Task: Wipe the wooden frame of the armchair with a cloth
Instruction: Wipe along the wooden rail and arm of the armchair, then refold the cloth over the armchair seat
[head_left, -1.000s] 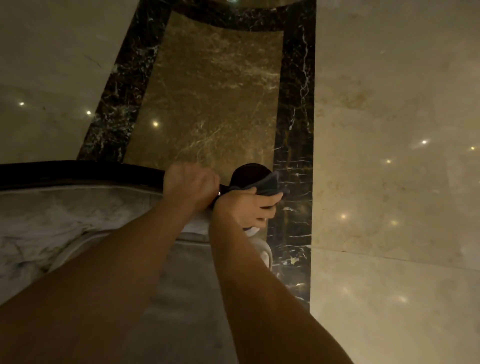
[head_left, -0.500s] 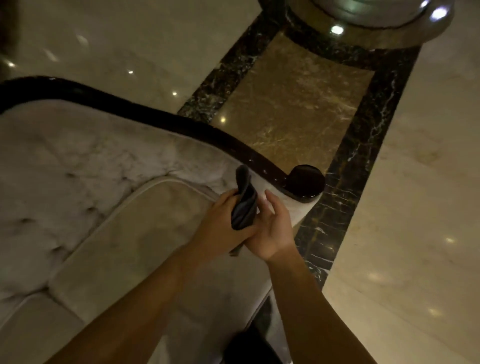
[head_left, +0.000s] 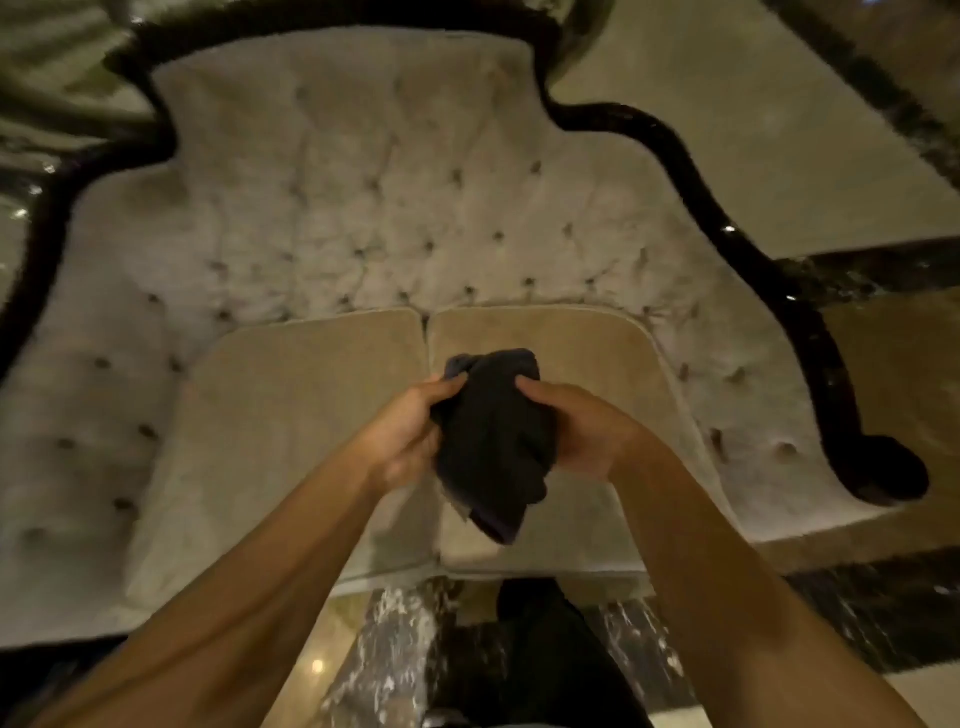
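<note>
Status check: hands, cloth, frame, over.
Left hand and right hand both grip the dark cloth above the seat cushions. Cloth off the wooden frame. Nothing blocking.

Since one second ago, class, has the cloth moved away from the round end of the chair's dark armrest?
Yes. The cloth was pressed on the armrest's round end; now both hands hold it over the seat cushions, well left of that end.

Two hands (head_left: 488, 436), one cloth (head_left: 493, 457), two cushions (head_left: 291, 415).

marble floor (head_left: 737, 104), tufted armchair (head_left: 363, 182) standing on it
</note>
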